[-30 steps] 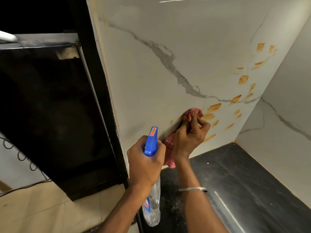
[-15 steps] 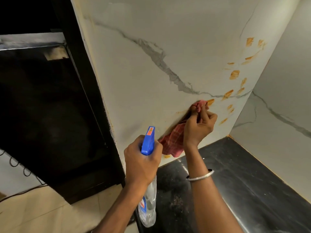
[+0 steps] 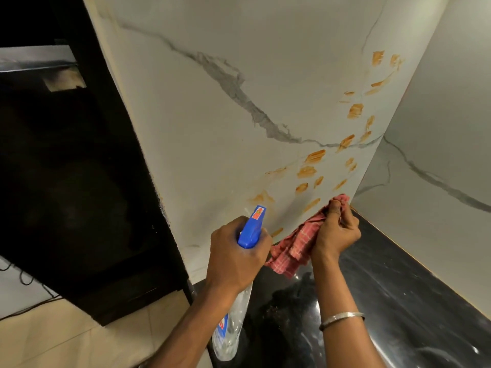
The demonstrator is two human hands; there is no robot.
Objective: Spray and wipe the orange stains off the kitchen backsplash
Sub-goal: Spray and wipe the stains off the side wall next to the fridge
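The white marble backsplash (image 3: 212,128) carries several orange stains (image 3: 314,156), spread from low centre up to the upper right. My left hand (image 3: 233,258) grips a clear spray bottle (image 3: 232,322) by its blue trigger head (image 3: 252,228), nozzle toward the wall. My right hand (image 3: 336,232) holds a red checked cloth (image 3: 292,251) bunched in its fingers, down near the bottom of the wall by the corner. Part of the cloth hangs over the black countertop (image 3: 398,301).
A dark appliance or cabinet (image 3: 66,181) stands left of the backsplash. A second marble wall (image 3: 438,155) meets it at the right corner. Beige floor tiles (image 3: 66,335) and a black cable (image 3: 24,277) show at lower left. A silver bangle (image 3: 341,318) sits on my right wrist.
My right hand with the cloth has moved down and to the right, off the middle stains to the bottom corner. Smeared orange marks show where it wiped. The bottle stays in my left hand.
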